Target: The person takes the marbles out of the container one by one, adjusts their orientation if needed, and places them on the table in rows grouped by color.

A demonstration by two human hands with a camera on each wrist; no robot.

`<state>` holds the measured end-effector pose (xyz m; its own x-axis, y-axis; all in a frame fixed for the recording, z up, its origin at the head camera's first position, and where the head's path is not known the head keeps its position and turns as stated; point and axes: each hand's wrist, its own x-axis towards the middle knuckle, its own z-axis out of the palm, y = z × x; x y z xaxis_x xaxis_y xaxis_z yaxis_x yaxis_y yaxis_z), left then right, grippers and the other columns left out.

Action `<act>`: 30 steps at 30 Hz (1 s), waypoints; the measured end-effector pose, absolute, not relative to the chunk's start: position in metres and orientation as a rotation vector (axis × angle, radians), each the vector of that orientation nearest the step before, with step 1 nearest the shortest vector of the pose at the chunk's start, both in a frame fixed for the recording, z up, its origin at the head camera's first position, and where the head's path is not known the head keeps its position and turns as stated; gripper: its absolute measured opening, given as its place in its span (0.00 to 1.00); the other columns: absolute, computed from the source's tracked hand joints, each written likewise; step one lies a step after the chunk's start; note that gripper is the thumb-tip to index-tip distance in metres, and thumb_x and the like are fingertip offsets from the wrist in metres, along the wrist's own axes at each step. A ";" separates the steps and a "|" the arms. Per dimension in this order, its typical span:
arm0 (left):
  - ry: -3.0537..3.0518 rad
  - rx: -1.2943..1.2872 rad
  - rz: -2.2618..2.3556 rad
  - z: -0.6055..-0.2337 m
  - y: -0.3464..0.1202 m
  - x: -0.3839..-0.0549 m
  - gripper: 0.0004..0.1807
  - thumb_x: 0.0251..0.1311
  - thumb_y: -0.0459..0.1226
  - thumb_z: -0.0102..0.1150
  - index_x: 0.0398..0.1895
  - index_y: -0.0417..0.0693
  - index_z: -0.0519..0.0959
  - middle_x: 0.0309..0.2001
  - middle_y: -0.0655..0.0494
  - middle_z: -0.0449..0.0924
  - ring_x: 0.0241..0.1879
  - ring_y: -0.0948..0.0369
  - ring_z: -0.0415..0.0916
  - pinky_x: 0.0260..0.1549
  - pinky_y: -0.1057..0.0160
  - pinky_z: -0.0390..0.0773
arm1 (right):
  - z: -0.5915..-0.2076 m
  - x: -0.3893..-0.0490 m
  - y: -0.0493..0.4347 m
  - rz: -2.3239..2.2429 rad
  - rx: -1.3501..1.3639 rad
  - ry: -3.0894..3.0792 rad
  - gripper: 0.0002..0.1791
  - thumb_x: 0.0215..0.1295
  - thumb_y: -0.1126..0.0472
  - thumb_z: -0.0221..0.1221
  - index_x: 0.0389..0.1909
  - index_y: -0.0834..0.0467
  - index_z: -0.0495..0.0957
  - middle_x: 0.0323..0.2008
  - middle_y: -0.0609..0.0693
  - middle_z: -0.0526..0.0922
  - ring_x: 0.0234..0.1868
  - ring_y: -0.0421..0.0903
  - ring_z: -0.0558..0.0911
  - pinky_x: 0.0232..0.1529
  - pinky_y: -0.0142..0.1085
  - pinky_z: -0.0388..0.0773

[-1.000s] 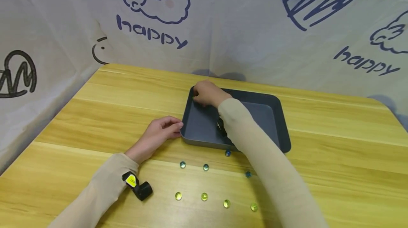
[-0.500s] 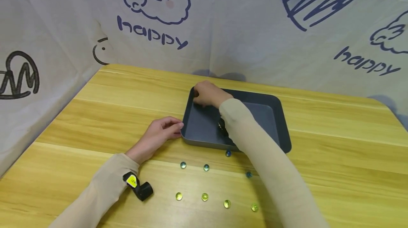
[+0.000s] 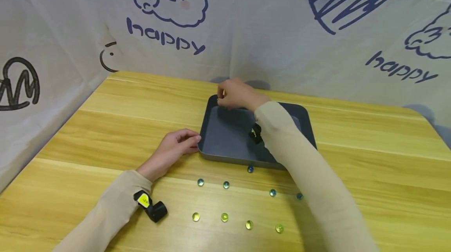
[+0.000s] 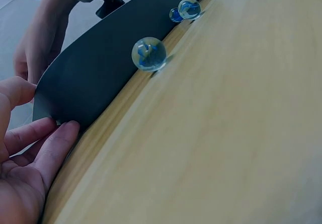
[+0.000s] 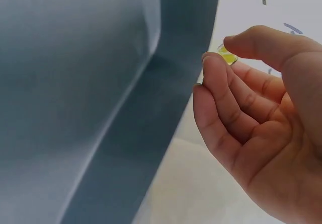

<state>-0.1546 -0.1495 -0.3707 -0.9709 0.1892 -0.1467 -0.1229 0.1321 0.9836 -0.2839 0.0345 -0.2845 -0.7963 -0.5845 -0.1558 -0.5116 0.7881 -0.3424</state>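
Note:
My right hand (image 3: 237,94) is raised over the far left corner of a dark grey baking tray (image 3: 225,134). In the right wrist view, a clear yellow marble (image 5: 228,56) is pinched between thumb and fingers beside the tray rim. My left hand (image 3: 172,148) rests at the near left corner; the left wrist view has its thumb at the rim and straight fingers against the outer wall. Several blue marbles (image 3: 226,184) and several yellow marbles (image 3: 224,217) lie on the table in front. The right forearm hides part of the tray's right side.
The light wooden table (image 3: 105,126) has a back edge against a white cloth (image 3: 264,40) with drawings. One blue marble (image 3: 250,169) lies close to the tray's front wall. A black wrist camera (image 3: 156,209) hangs low over the table at the left sleeve.
My right hand has lifted up out of the tray's far left corner and shifted slightly right. Another blue marble now shows beside the right forearm. The left hand stays at the tray.

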 end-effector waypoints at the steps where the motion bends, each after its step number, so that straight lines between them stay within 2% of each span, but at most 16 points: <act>1: 2.174 0.064 1.923 -0.371 -0.150 -0.155 0.18 0.62 0.39 0.53 0.48 0.33 0.73 0.47 0.41 0.73 0.44 0.54 0.75 0.43 0.63 0.77 | -0.283 -0.283 0.036 -0.410 -0.858 2.722 0.07 0.61 0.59 0.54 0.35 0.57 0.75 0.28 0.49 0.78 0.23 0.43 0.79 0.29 0.34 0.76; 11: 2.177 0.073 1.912 -0.372 -0.150 -0.155 0.19 0.62 0.40 0.53 0.48 0.33 0.73 0.48 0.41 0.72 0.45 0.53 0.74 0.43 0.63 0.77 | -0.265 -0.270 0.055 -0.432 -0.985 2.754 0.08 0.60 0.58 0.55 0.37 0.58 0.76 0.33 0.51 0.78 0.31 0.45 0.76 0.35 0.37 0.74; 21: 2.174 0.082 1.925 -0.373 -0.151 -0.155 0.18 0.62 0.39 0.53 0.48 0.33 0.73 0.48 0.41 0.72 0.44 0.53 0.75 0.43 0.63 0.77 | -0.250 -0.241 0.069 -0.523 -1.161 2.772 0.08 0.61 0.58 0.56 0.37 0.58 0.76 0.27 0.48 0.78 0.25 0.42 0.75 0.28 0.34 0.74; 30: 2.171 0.090 1.938 -0.372 -0.151 -0.154 0.17 0.62 0.38 0.53 0.48 0.33 0.73 0.47 0.42 0.73 0.44 0.54 0.75 0.43 0.63 0.77 | -0.241 -0.205 0.082 -0.622 -1.281 2.731 0.08 0.60 0.59 0.57 0.39 0.57 0.75 0.25 0.44 0.78 0.24 0.39 0.75 0.28 0.33 0.75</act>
